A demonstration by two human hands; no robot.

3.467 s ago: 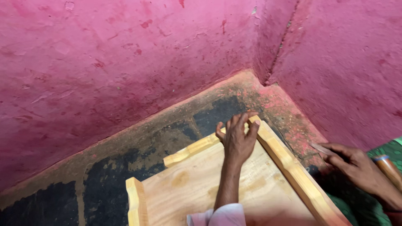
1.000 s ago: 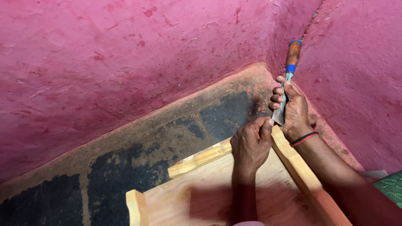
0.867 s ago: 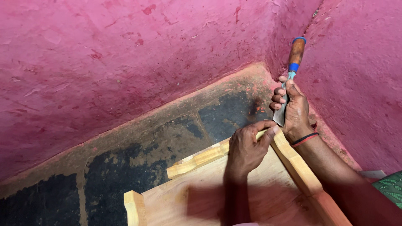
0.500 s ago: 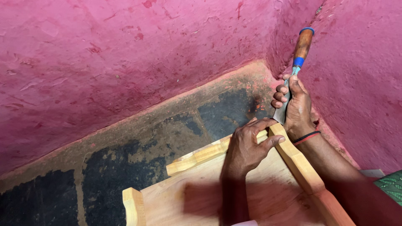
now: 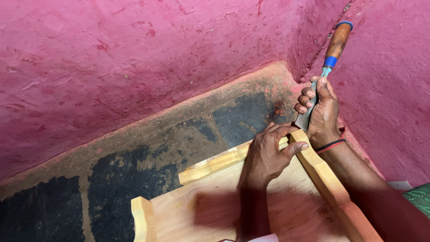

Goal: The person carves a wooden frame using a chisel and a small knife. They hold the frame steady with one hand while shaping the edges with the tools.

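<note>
A light wooden tray-like frame [image 5: 210, 210] with raised shaped rails lies on the dark floor in the wall corner. My left hand [image 5: 268, 154] presses on the far right corner of the frame, thumb against the right rail [image 5: 324, 175]. My right hand [image 5: 319, 112] grips the metal blade of a chisel [image 5: 329, 56] with a brown wooden handle and blue bands. The chisel stands almost upright, handle up, with its blade end down at the corner joint beside my left thumb. A red and black band sits on my right wrist.
Rough pink plaster walls [image 5: 134, 58] meet in a corner close behind the frame. The floor [image 5: 134, 166] is dark, worn stone with pink dust along the wall base. A green patterned cloth [image 5: 419, 201] shows at the right edge.
My right hand picked up the chisel and brought it upright to the frame's corner. My left hand shifted from lying flat on the corner to clamping it with fingers and thumb.
</note>
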